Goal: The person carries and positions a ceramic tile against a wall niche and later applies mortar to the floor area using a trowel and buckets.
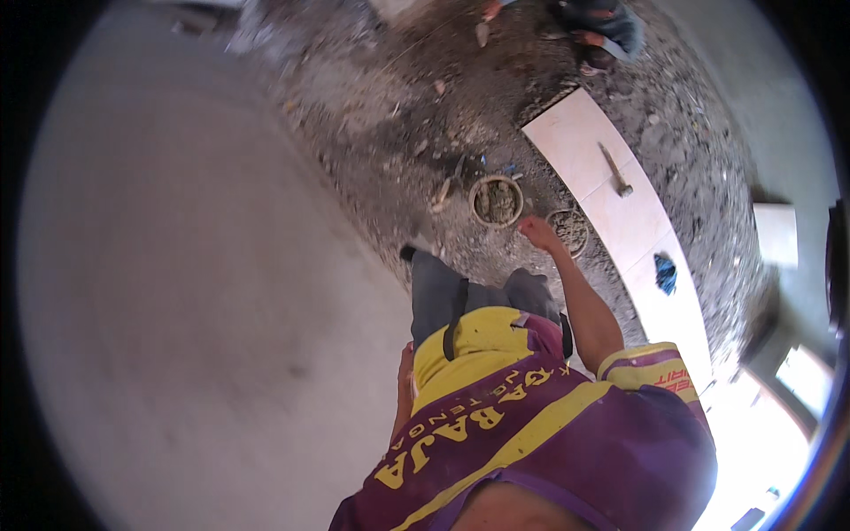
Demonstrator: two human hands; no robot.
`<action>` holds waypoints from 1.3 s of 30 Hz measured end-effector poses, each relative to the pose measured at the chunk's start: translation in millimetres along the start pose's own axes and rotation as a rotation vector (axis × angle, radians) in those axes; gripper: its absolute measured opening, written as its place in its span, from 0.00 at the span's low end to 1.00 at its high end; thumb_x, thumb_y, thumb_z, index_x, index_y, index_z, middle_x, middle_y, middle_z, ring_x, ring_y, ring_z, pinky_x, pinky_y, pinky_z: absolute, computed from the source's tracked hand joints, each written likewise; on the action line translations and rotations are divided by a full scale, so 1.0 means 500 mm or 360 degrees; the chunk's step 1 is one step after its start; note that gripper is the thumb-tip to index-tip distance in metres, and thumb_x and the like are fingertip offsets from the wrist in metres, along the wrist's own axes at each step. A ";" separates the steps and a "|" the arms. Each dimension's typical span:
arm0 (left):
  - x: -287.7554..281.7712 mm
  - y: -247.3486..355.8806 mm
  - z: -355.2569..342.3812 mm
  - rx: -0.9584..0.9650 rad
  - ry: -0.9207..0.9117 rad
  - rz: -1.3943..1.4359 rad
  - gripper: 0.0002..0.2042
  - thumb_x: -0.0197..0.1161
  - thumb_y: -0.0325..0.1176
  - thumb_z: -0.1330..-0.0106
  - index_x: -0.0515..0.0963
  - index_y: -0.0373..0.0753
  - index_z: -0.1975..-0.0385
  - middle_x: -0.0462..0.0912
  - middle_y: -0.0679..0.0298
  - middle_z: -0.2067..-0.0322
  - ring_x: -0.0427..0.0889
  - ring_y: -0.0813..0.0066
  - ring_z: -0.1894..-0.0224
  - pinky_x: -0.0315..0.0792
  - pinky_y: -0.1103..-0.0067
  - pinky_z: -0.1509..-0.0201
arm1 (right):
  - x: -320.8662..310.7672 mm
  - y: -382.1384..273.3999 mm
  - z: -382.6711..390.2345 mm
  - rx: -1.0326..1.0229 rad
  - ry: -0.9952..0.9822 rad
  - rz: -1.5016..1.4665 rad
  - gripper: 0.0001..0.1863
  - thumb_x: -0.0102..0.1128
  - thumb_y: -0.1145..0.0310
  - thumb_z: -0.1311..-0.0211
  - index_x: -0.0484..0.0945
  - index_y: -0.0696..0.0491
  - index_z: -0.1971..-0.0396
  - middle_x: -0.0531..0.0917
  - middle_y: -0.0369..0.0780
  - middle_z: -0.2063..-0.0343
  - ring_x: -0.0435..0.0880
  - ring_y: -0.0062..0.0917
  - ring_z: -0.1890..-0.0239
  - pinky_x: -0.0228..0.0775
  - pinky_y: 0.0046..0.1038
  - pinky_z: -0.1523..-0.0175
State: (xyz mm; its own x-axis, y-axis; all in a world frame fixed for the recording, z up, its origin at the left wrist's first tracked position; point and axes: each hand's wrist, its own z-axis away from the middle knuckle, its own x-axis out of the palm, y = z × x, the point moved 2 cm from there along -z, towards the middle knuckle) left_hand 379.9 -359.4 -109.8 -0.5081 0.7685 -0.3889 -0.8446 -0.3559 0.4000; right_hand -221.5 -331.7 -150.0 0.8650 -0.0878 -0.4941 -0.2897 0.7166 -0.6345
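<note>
My right hand (pixel 537 232) reaches forward over the dirt with its fingers curled in. What it holds, if anything, is too small to make out. Just ahead and to its left is a round bucket (pixel 498 202) with a grey-brown wet mix inside. A second bucket (pixel 569 232) of similar mix sits close on its right, partly behind my forearm. My left hand (pixel 405 367) hangs low beside my left hip, and my body hides its fingers.
A curving row of pale tiles (pixel 611 199) runs along the right, bearing a hammer (pixel 615 170) and a dark blue bundle (pixel 665 273). Another person (pixel 606 35) is at the far end. Rough dirt (pixel 390 133) borders a smooth grey surface (pixel 195 265) on the left.
</note>
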 end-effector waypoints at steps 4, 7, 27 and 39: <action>-0.338 0.235 -0.301 0.0238 -0.0077 -0.0150 0.18 0.59 0.43 0.28 0.81 0.33 0.52 0.88 0.52 0.60 0.86 0.66 0.60 0.79 0.68 0.54 | 0.056 -0.023 -0.007 0.0367 0.0339 -0.0453 0.23 0.64 0.53 0.33 0.81 0.55 0.48 0.87 0.46 0.54 0.86 0.38 0.50 0.76 0.36 0.45; -0.541 0.480 -0.377 0.0471 0.0431 -0.0656 0.14 0.58 0.37 0.28 0.78 0.35 0.51 0.87 0.60 0.58 0.85 0.71 0.57 0.78 0.73 0.51 | 0.093 -0.038 0.000 0.0538 0.0452 -0.0592 0.25 0.64 0.53 0.33 0.80 0.55 0.45 0.87 0.46 0.53 0.86 0.35 0.49 0.75 0.35 0.44; -0.117 1.381 -0.607 0.0502 -0.0415 -0.0225 0.13 0.56 0.35 0.21 0.73 0.32 0.46 0.83 0.51 0.49 0.86 0.65 0.52 0.79 0.72 0.44 | 0.308 0.091 -0.574 0.1042 0.0130 -0.0733 0.49 0.63 0.49 0.33 0.45 0.49 0.21 0.57 0.47 0.24 0.50 0.43 0.21 0.48 0.44 0.21; -0.073 1.739 -1.312 0.0619 -0.0575 -0.0657 0.15 0.56 0.38 0.21 0.73 0.35 0.44 0.83 0.54 0.46 0.84 0.69 0.48 0.77 0.73 0.42 | 0.297 0.140 -0.729 0.1502 0.0509 -0.1109 0.18 0.66 0.51 0.41 0.86 0.53 0.67 0.86 0.47 0.72 0.86 0.39 0.66 0.75 0.39 0.60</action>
State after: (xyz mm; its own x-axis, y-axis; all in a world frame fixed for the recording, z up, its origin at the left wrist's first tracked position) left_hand -446.8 -1045.6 -292.3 -0.0107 0.9543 -0.2988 -0.8006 0.1708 0.5743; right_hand -262.6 -547.0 -484.4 0.5378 -0.7260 -0.4287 0.7240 0.6582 -0.2064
